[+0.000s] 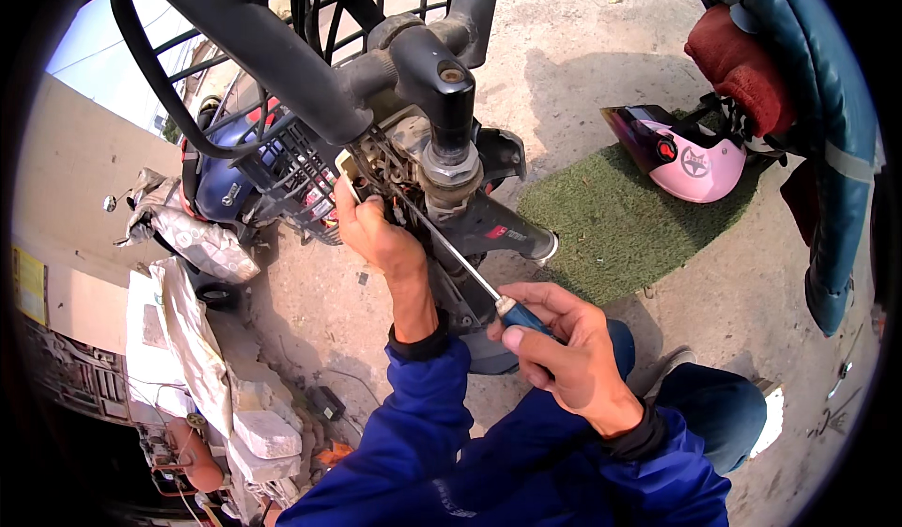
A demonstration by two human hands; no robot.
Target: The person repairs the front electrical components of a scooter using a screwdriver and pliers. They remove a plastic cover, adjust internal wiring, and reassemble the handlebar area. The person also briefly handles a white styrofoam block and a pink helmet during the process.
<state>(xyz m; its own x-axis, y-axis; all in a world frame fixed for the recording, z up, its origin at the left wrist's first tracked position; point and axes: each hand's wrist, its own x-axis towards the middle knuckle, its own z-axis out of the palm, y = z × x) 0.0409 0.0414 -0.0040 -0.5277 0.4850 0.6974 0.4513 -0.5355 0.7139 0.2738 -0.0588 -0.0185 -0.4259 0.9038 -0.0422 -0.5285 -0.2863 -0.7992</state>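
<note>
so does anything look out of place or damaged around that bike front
Yes: the pink helmet with a dark visor lies tipped on the green mat, and the exposed tangled wiring under the black handlebar stem looks opened up.

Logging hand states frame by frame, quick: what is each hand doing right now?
Left hand: closed, fingers gripping into the wiring beside the steering stem.
Right hand: closed on the screwdriver by its blue handle, shaft angled toward the stem.
</note>
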